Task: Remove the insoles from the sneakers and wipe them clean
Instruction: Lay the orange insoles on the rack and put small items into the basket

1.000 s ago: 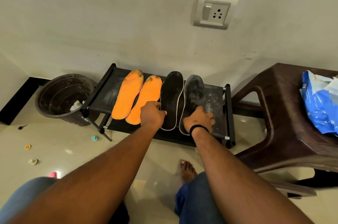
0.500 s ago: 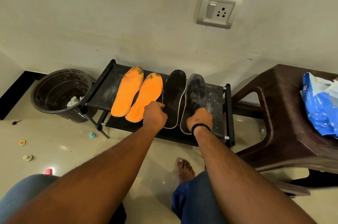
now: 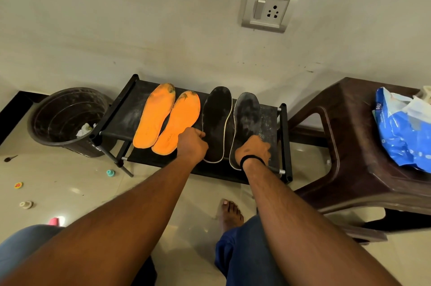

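Four insoles lie side by side on a black shoe rack (image 3: 283,136). Two orange insoles, the left one (image 3: 154,115) and the right one (image 3: 180,120), are on the left. A black insole (image 3: 215,120) and a dusty grey insole (image 3: 247,117) are on the right. My left hand (image 3: 192,145) has curled fingers and pinches the black insole's left edge near the heel. My right hand (image 3: 253,150), with a black band at the wrist, covers the grey insole's heel, its fingers curled over the right edge. No sneakers are in view.
A dark bin (image 3: 63,120) with crumpled paper stands left of the rack. A brown plastic stool (image 3: 349,145) on the right carries a blue wipes pack (image 3: 401,129). Small bits of litter (image 3: 110,172) lie on the floor at left. My bare foot (image 3: 231,213) is below the rack.
Both hands stay at the heels of the black and grey insoles, with only slight shifts. The insoles lie in the same order.
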### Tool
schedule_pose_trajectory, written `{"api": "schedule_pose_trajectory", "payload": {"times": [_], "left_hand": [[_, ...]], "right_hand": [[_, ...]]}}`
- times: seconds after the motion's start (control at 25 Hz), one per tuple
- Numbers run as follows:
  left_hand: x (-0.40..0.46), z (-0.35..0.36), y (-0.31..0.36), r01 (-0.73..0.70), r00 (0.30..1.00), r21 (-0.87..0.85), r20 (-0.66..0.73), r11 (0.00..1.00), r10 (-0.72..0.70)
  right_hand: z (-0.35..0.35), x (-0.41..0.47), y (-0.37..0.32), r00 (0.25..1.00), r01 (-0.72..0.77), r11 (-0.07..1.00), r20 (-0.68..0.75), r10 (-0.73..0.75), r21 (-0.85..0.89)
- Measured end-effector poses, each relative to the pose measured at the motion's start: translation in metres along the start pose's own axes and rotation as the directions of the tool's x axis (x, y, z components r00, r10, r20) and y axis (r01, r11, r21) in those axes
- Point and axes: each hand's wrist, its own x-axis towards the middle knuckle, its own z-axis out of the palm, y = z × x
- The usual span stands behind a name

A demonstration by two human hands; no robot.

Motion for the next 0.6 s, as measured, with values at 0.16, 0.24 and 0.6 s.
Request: {"api": "schedule_pose_trajectory", "payload": {"times": [0.16,0.24,0.6], "left_hand": [[-0.006,0.003,0.003,-0.008,1.000,-0.069,-0.030,0.998,0.006],[-0.011,0.006,0.003,-0.058,0.994,-0.074,-0.100,0.996,0.051],[-0.023,-0.026,0.014,-0.078,0.960,-0.230,-0.280,0.970,0.011]], "right_hand": [[-0.003,-0.002,-0.001,0.999,-0.005,0.998,-0.047,0.002,-0.057],[-0.004,-0.003,-0.003,0.992,0.054,0.997,-0.107,-0.061,-0.061],[-0.002,-0.035,-0.043,0.890,0.455,0.827,-0.151,-0.430,0.329]]}}
